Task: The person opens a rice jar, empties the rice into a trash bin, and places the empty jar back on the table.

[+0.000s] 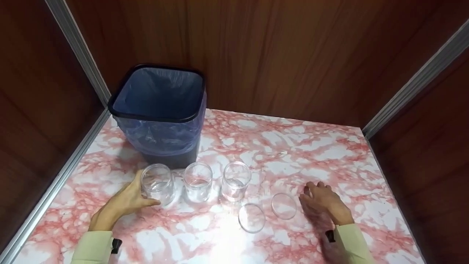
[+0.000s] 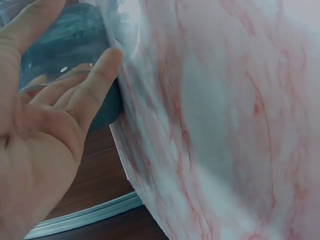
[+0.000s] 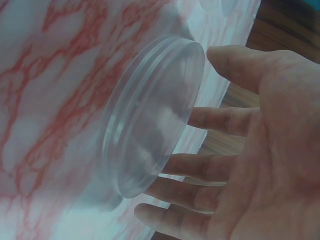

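Observation:
Three clear plastic jars stand upright in a row: a left jar (image 1: 157,183), a middle jar (image 1: 198,183) and a right jar (image 1: 236,181). My left hand (image 1: 126,200) holds the left jar, thumb on its near side and fingers round its far left side. In the left wrist view, some fingers show through the wall of this jar (image 2: 65,42). Two round clear lids lie to the right, a nearer lid (image 1: 251,218) and a farther lid (image 1: 284,206). Just right of the farther lid, my right hand (image 1: 324,200) is low over the table with fingers spread and holding nothing.
A dark bin with a blue liner (image 1: 165,135) stands behind the left and middle jars. The red-and-white marbled table (image 1: 311,146) is enclosed by brown wood-look panels (image 1: 274,55) at the back and sides, with metal strips (image 1: 414,80) along the corners.

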Action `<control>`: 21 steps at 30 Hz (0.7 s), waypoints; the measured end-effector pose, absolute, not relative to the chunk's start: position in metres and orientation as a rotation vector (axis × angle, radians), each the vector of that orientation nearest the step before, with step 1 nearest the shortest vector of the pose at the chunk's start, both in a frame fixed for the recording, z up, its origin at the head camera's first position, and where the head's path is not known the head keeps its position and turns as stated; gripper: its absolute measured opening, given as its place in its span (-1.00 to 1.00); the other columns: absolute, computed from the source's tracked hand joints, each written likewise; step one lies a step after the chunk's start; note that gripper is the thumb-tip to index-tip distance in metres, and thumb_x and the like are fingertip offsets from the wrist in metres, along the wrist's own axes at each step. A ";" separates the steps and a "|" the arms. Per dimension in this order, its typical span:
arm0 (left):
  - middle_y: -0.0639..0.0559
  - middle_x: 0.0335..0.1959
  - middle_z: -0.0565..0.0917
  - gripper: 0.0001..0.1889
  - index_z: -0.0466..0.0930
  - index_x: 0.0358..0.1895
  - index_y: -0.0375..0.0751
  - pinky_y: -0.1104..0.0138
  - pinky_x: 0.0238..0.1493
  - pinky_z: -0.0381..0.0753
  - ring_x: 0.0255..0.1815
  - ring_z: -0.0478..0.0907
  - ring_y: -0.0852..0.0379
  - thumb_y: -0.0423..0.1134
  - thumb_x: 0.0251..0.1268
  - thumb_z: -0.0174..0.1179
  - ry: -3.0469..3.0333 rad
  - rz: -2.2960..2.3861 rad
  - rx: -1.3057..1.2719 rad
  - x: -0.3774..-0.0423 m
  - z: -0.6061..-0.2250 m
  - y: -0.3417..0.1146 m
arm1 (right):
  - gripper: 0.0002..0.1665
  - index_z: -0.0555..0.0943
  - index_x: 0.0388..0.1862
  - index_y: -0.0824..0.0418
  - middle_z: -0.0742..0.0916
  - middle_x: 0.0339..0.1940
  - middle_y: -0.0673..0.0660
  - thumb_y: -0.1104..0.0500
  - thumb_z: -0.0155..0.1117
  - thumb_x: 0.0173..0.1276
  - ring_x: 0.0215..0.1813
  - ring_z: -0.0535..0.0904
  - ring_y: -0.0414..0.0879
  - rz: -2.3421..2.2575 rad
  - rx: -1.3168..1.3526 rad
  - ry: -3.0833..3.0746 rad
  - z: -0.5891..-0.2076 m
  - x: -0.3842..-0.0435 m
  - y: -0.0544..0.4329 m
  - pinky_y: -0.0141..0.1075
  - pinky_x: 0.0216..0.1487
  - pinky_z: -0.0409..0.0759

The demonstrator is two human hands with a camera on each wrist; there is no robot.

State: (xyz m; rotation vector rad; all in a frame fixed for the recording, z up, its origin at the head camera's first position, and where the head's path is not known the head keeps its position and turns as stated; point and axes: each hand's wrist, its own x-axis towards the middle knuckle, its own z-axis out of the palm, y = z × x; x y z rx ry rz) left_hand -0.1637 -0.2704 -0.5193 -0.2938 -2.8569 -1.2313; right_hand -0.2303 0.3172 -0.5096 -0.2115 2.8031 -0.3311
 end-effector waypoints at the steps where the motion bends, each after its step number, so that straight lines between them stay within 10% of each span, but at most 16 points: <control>1: -0.51 0.20 0.47 0.08 0.05 0.40 -0.29 -0.19 0.23 0.43 0.19 0.50 -0.39 -0.15 -0.19 0.59 -2.857 -1.258 -0.301 -0.164 -0.519 -0.271 | -0.49 0.49 0.12 0.19 0.54 0.01 0.34 -0.15 0.12 0.43 -0.01 0.46 0.27 -0.334 -0.204 2.803 -0.509 -0.231 0.317 0.17 -0.16 0.49; 11: -0.59 0.41 0.18 -0.04 -0.01 0.46 -0.50 -0.30 0.33 0.23 0.38 0.20 -0.54 -0.01 0.19 0.33 -3.204 -0.981 -0.260 -0.146 -0.448 -0.276 | -0.41 0.47 0.22 0.27 0.57 0.08 0.41 -0.14 0.04 0.46 0.09 0.51 0.38 -0.350 -0.189 2.779 -0.488 -0.238 0.324 0.23 0.01 0.49; 16: -0.36 -0.01 0.63 -0.54 0.44 0.16 -0.37 -0.20 -0.01 0.52 0.02 0.57 -0.36 -0.12 0.33 0.08 -3.218 -0.526 -0.225 -0.140 -0.384 -0.249 | -0.39 0.46 0.21 0.37 0.59 0.09 0.48 -0.11 0.04 0.48 0.11 0.53 0.40 -0.366 -0.297 2.841 -0.466 -0.248 0.322 0.22 0.07 0.50; 21: -0.07 -0.27 0.68 -0.75 0.57 -0.05 -0.18 -0.03 -0.15 0.58 -0.23 0.63 -0.08 -0.11 0.40 0.06 -3.055 -0.486 -0.560 -0.151 -0.338 -0.196 | -0.41 0.45 0.23 0.40 0.62 0.12 0.47 -0.06 0.07 0.49 0.13 0.55 0.38 -0.431 -0.419 2.905 -0.434 -0.260 0.309 0.21 0.15 0.48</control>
